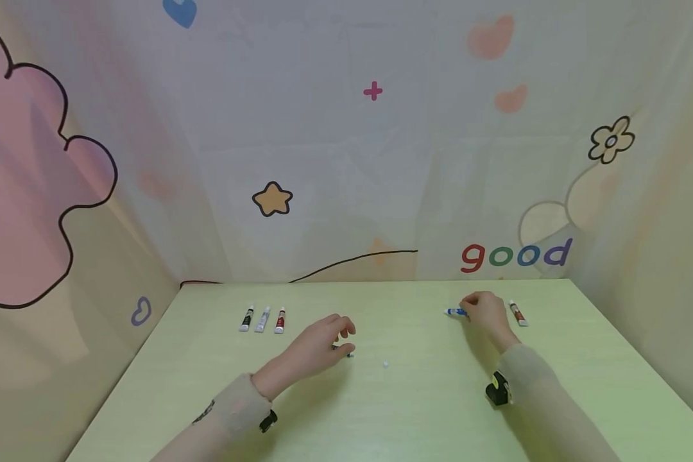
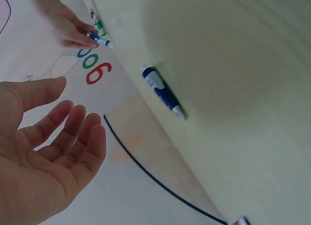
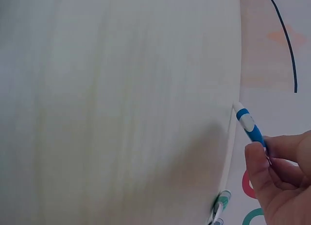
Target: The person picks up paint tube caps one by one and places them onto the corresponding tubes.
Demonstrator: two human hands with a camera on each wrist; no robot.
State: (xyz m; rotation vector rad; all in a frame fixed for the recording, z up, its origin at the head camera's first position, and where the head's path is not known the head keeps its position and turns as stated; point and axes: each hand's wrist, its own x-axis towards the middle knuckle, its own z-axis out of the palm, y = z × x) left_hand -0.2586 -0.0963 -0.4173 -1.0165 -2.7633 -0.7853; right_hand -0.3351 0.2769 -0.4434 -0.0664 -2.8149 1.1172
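My right hand (image 1: 485,314) pinches a small blue paint tube (image 3: 249,125) with a white cap between thumb and fingers, at the back right of the table. In the head view, the held tube (image 1: 455,312) points leftward. My left hand (image 1: 317,346) hovers left of the middle, fingers loosely bent and holding nothing. Close by lies a dark blue tube (image 2: 164,92) with pale ends, largely hidden under the left hand in the head view. A tiny white round piece (image 1: 385,364) sits right of the left hand; its kind is unclear.
Toward the back left lie a black-labelled tube (image 1: 246,319), a pale tube (image 1: 262,319) and a red tube (image 1: 280,320), side by side. Another tube (image 1: 518,314) with a reddish label is right of my right hand. A printed cloth (image 1: 335,160) hangs behind the table (image 1: 404,417).
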